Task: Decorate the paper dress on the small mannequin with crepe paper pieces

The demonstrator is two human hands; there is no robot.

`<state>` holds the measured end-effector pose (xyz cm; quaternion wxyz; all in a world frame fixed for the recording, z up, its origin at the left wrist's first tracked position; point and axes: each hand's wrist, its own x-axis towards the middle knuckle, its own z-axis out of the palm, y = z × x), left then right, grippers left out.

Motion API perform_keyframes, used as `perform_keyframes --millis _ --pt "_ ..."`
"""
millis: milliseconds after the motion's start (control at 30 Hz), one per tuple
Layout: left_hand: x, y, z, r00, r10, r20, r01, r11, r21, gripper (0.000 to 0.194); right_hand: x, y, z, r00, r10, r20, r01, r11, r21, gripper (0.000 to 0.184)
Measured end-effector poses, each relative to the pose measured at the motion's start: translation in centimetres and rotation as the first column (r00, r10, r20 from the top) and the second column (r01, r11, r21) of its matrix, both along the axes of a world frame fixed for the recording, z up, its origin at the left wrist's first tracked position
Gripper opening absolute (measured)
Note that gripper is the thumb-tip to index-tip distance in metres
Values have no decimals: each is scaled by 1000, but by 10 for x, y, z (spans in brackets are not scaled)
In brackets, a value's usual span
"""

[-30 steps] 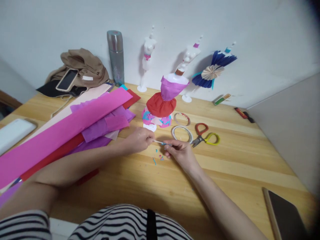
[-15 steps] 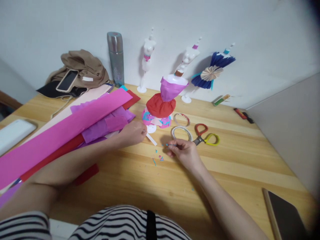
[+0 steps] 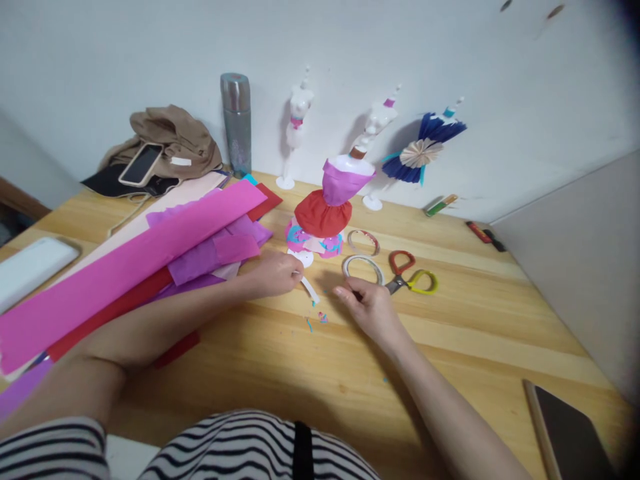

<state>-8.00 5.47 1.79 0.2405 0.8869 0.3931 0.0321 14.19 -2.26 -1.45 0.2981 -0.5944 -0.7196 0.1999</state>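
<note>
My left hand (image 3: pixel 280 273) is closed in a pinch on one end of a short white tape strip (image 3: pixel 311 291), which hangs towards the table. My right hand (image 3: pixel 369 303) is just to the right of it, thumb and forefinger apart, with nothing visible between them. Small blue and pink paper scraps (image 3: pixel 323 318) lie below both hands. Behind them stands a small dress form wearing a purple paper top (image 3: pixel 345 181) and a red paper skirt (image 3: pixel 323 215). A white tape roll (image 3: pixel 345 268) and scissors (image 3: pixel 397 284) with red and yellow handles lie beyond my right hand.
Coloured crepe paper (image 3: pixel 135 250) is piled on the left. A steel flask (image 3: pixel 237 127), a bare dress form (image 3: pixel 300 107) and one in dark blue paper (image 3: pixel 433 133) stand by the wall. A phone (image 3: pixel 143 165) rests on a brown cloth bag (image 3: pixel 175 137).
My right hand has parted its thumb and forefinger, and the tiny blue scrap they pinched no longer shows there. My left hand has shifted slightly right and down with the tape strip.
</note>
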Motion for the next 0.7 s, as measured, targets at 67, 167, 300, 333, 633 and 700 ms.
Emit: perform_keyframes --millis 67,167,300,333,633,700 --pt "1 3 -2 999 27 35 -25 999 -45 26 2 2 -2 1000 9 -8 -9 1000 -29 29" --pt "0 7 -4 996 60 72 -48 985 -164 26 4 4 -5 997 59 -51 -60 998 -17 14" --pt "-1 10 -8 993 74 96 -49 969 -241 25 7 6 -10 995 46 -92 -43 999 28 12" --pt "-1 10 -9 992 73 100 -49 974 -221 25 7 7 -11 997 8 -74 -7 1000 22 10" --pt "-1 11 -21 990 68 122 -52 990 -129 25 -11 18 -23 969 -37 244 -10 981 192 16" --pt "-2 12 -22 983 100 152 -64 972 -226 25 -12 17 -22 946 28 324 -81 985 152 20"
